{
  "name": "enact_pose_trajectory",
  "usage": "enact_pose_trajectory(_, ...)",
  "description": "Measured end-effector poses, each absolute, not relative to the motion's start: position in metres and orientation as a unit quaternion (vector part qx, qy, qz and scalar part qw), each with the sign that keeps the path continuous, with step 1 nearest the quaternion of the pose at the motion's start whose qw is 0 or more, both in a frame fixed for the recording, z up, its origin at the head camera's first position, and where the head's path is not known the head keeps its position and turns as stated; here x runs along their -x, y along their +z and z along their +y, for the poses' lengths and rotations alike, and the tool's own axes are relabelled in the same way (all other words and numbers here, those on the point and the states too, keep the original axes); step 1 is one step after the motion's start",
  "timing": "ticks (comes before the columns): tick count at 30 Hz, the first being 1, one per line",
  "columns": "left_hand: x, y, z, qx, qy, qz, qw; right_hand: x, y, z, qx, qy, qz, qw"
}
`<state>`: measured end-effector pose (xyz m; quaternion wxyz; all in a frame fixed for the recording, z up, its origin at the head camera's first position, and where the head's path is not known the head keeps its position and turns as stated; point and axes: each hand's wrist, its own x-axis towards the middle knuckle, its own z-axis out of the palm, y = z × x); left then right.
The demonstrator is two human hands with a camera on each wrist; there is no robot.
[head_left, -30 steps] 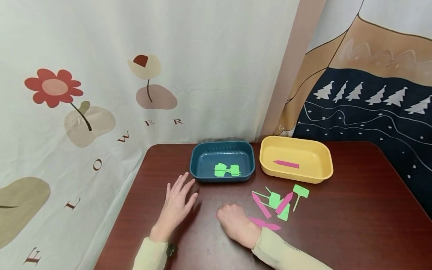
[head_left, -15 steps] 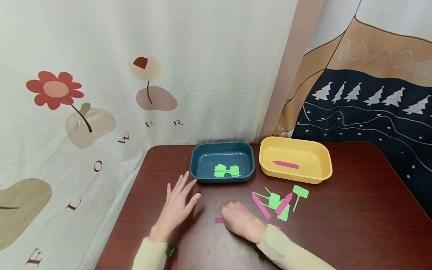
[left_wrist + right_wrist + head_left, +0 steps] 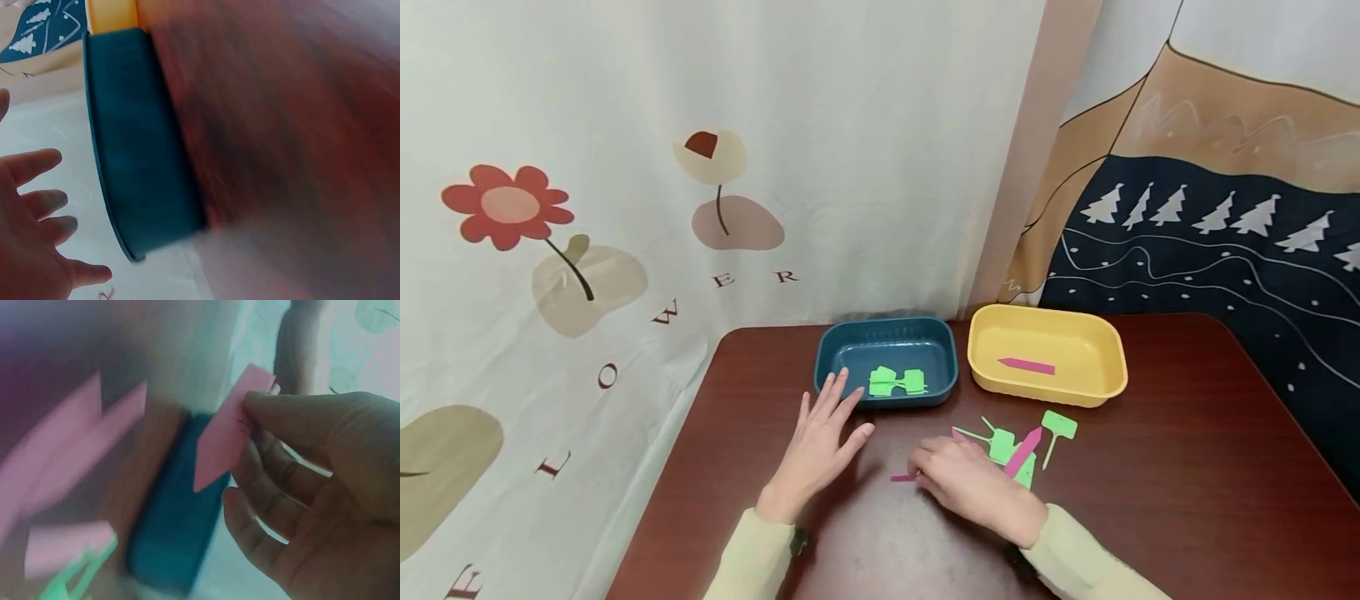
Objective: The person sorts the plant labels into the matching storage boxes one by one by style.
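Observation:
My right hand pinches a pink pointed plant label between thumb and fingers, lifted off the table in the right wrist view. Only one end of it sticks out past the fingers in the head view. My left hand is spread, its fingertips overlapping the front left rim of the blue basin in the head view. Close beyond the right hand lie loose green T-shaped plant labels and another pink label. The right hand and forearm cover some of the pink ones.
Two or more green labels lie in the blue basin. Beside it at the right stands a yellow basin with one pink label inside. Both sit at the back of the brown table, in front of a printed curtain.
My right hand has picked up the pink label and moved slightly right and up with it. The left hand has shifted right and forward, toward the blue basin.

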<state>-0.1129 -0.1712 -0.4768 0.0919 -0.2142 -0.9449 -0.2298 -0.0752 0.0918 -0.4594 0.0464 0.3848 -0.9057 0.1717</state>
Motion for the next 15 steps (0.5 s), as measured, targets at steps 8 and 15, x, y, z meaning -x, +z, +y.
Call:
enact_pose_trajectory(8, 0.127, -0.469, -0.138, 0.278, -0.191, -0.937, 0.089, 0.080, -0.440, 0.154, -0.335, 0.183, -0.921, 0.077)
enact_pose_trajectory(15, 0.145, -0.463, -0.093, 0.331, -0.146, -0.931, 0.054, 0.086, -0.439, 0.197, -0.264, 0.238, -0.930, 0.094)
